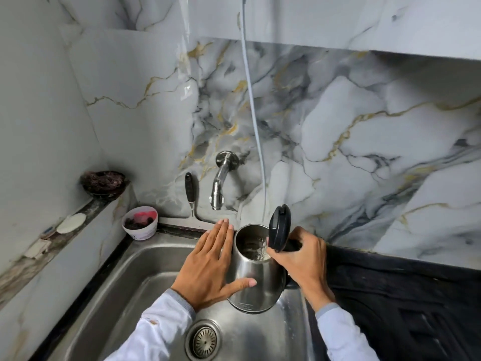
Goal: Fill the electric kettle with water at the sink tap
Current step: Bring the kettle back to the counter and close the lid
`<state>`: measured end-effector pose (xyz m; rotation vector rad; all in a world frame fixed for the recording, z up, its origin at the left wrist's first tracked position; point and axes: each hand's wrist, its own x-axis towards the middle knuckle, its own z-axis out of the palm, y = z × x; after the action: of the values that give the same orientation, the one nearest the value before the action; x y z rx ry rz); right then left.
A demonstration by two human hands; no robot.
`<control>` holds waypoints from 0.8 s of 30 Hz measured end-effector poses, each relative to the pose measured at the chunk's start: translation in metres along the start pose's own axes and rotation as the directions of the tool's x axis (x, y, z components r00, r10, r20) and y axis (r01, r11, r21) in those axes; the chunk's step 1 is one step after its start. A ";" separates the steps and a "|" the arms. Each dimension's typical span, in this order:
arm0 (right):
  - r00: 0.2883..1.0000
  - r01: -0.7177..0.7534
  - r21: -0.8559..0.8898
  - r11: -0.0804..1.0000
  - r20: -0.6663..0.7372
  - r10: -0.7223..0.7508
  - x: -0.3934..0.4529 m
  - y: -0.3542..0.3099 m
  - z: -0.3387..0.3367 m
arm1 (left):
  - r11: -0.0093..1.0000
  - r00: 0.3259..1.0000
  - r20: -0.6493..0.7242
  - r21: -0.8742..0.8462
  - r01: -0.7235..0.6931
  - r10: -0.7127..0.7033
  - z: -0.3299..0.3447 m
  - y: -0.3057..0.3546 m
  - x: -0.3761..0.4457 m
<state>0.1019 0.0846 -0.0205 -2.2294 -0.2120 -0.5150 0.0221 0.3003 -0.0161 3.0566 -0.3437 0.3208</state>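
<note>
Head view: steel electric kettle [256,272] held over the sink [135,277], lid [279,227] flipped up, mouth open, below and right of the wall tap [220,183]. Right hand [299,259] wrapped tight round the black handle. Left hand [210,261] flat, fingers spread straight, palm and thumb against the kettle's side, not gripping. Drain strainer [204,340] below. Small white bowl [140,222] at sink's back corner. No water visible at the tap.

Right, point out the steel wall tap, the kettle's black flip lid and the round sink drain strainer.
steel wall tap [218,198]: head view, on the nozzle end of the spout.
black flip lid [279,227]: head view, middle of the raised lid.
round sink drain strainer [205,341]: head view, centre of the slotted grate.
</note>
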 end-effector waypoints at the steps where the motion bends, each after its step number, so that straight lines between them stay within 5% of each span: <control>1: 1.000 0.008 -0.001 1.000 -0.015 -0.008 -0.003 0.004 -0.014 | 1.000 0.999 -0.030 0.008 -0.011 0.012 -0.001 0.012 0.001; 13: 0.994 0.036 -0.071 0.997 -0.104 -0.043 -0.029 0.099 -0.165 | 0.998 0.993 -0.106 0.005 -0.059 0.060 0.005 0.180 0.020; 24: 0.997 -0.081 -0.085 0.993 0.004 0.082 -0.051 0.229 -0.233 | 0.999 0.997 0.057 0.022 -0.046 0.044 0.062 0.315 0.037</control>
<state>0.0603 -0.2404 -0.0650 -2.3121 -0.1047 -0.4791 -0.0015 -0.0191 -0.0612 3.0898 -0.4150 0.2430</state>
